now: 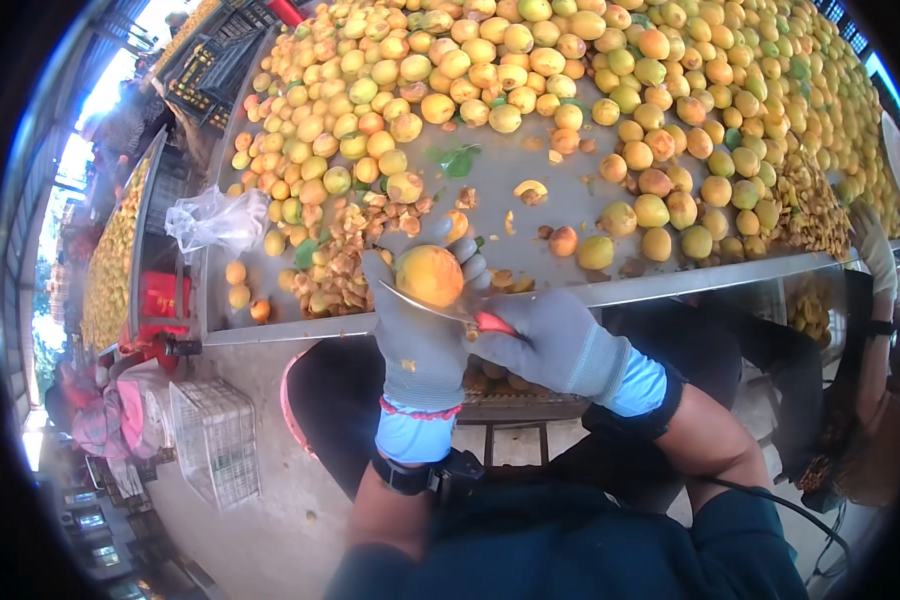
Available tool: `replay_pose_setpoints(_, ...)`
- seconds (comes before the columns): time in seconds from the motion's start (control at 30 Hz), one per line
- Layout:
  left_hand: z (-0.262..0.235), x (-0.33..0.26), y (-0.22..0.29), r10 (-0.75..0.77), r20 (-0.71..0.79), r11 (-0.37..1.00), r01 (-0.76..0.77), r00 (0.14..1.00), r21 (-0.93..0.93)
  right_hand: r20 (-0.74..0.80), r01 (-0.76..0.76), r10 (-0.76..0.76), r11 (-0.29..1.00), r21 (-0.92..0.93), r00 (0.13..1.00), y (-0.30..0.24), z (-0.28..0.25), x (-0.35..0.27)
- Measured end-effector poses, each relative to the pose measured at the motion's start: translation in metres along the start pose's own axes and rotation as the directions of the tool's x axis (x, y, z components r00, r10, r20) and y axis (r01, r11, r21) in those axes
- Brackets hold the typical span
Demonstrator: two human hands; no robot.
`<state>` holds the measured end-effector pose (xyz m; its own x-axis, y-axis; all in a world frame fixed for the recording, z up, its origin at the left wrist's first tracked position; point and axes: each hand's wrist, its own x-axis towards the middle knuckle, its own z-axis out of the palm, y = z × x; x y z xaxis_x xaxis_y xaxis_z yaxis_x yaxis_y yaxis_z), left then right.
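Note:
My left hand (410, 350), in a grey glove, is closed around a yellow-orange apricot (430, 276) near the front edge of a metal table (510, 160). A knife (492, 323) with a red handle is gripped in my right hand (560, 342), also gloved in grey. Its blade lies against the lower side of the apricot. Just beyond my hands, a heap of cut fruit scraps (355, 248) spreads on the metal. An opened apricot piece (531, 191) and a green leaf (457, 160) lie farther back.
A large pile of apricots (510, 70) covers the back and right of the table. A clear plastic bag (217, 219) rests at the left edge. On the floor stands a white crate (215, 440). At the right, another person's gloved hand (873, 250) is beside more scraps (810, 210).

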<state>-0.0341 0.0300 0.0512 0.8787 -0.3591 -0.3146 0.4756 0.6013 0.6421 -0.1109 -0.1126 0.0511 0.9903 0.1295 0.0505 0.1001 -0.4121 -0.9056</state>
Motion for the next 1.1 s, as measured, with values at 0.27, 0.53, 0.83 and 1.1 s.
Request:
replay_pose_setpoints(0.27, 0.019, -0.017, -0.007, 0.277, 0.002, 0.955, -0.276, 0.961, 0.111, -0.129, -0.044, 0.049, 0.998, 0.043, 0.990, 0.005, -0.004, 0.000)
replay_pose_setpoints(0.53, 0.015, -0.027, 0.000, 0.341, 0.269, 0.783, -0.430, 0.901, 0.449, 0.145, -0.129, 0.065, 0.860, 0.493, 0.987, -0.005, -0.008, -0.007)
replay_pose_setpoints(0.83, 0.017, -0.032, 0.001, 0.217, 0.265, 0.912, -0.292, 0.939, 0.288, 0.090, -0.067, 0.030, 0.894, 0.442, 0.995, -0.004, 0.006, 0.001)
replay_pose_setpoints(1.1, 0.009, -0.014, 0.014, 0.199, 0.339, 0.674, -0.379, 0.920, 0.634, 0.077, -0.208, 0.194, 0.885, 0.416, 0.978, -0.012, 0.000, -0.004)
